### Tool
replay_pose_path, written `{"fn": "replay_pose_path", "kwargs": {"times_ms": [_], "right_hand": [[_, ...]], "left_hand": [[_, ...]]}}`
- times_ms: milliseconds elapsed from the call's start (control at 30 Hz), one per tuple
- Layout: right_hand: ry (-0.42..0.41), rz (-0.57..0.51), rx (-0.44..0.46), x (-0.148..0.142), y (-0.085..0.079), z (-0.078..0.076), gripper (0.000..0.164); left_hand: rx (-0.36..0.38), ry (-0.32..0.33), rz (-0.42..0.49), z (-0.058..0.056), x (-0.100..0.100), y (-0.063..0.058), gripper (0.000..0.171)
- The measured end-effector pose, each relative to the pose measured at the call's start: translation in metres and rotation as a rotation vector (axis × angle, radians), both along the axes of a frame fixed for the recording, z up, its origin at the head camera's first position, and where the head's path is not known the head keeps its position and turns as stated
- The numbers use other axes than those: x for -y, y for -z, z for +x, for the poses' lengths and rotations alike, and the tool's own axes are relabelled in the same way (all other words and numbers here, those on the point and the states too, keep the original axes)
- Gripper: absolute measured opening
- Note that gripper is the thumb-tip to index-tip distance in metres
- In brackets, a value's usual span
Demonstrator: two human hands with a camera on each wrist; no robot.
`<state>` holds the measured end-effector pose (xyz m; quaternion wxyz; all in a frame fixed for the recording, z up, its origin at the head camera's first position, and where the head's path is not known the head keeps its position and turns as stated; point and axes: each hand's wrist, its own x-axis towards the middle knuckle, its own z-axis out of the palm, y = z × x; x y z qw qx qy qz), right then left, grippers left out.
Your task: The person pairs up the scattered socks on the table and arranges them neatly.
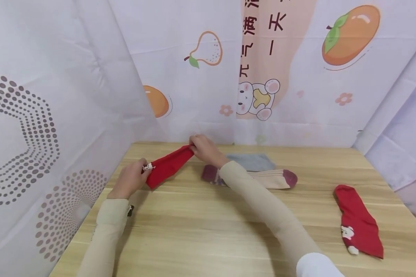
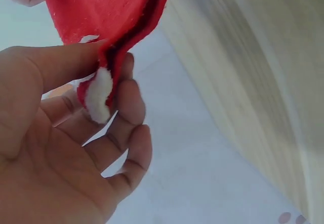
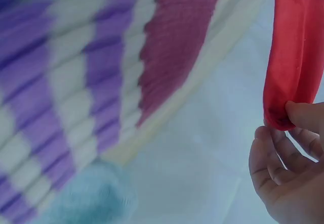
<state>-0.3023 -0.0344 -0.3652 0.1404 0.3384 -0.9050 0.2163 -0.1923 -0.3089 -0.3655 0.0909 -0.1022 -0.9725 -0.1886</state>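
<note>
A red sock [image 1: 170,165] is stretched at a slant above the table's back left. My left hand [image 1: 130,179] pinches its cuff end, by a white fluffy trim, between thumb and fingers, as the left wrist view shows. My right hand [image 1: 204,149] pinches the toe end; in the right wrist view the thumb presses on the red toe [image 3: 278,115]. A second red sock [image 1: 358,223] with a white figure lies flat on the right. Under my right forearm lies a cream sock with purple ends [image 1: 270,179], partly hidden, its purple and white stripes [image 3: 71,82] close in the right wrist view.
A grey-blue sock [image 1: 254,161] lies behind the cream one, near the table's back edge. The wooden table [image 1: 201,238] meets printed white curtains [image 1: 180,127] at the back and left. A small dark object [image 1: 130,210] shows beside my left wrist.
</note>
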Motion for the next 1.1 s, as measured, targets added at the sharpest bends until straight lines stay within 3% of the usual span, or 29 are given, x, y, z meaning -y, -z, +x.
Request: {"fn": "replay_pose_path", "kwargs": {"times_ms": [367, 533, 833, 1100], "right_hand": [[0.0, -0.056, -0.015, -0.039, -0.021, 0.022, 0.003], [0.001, -0.033, -0.026, -0.06, -0.026, 0.039, 0.004], [-0.013, 0.017, -0.173, -0.095, -0.035, 0.067, 0.008], [-0.022, 0.001, -0.201, -0.125, -0.03, 0.095, 0.011]], "left_hand": [[-0.156, 0.043, 0.033, 0.004, -0.023, -0.018, 0.012], [-0.17, 0.083, 0.043, 0.008, -0.035, -0.023, 0.014], [-0.193, 0.144, 0.063, 0.013, -0.055, -0.03, 0.014], [-0.162, 0.21, 0.076, 0.021, -0.075, -0.036, 0.016]]}}
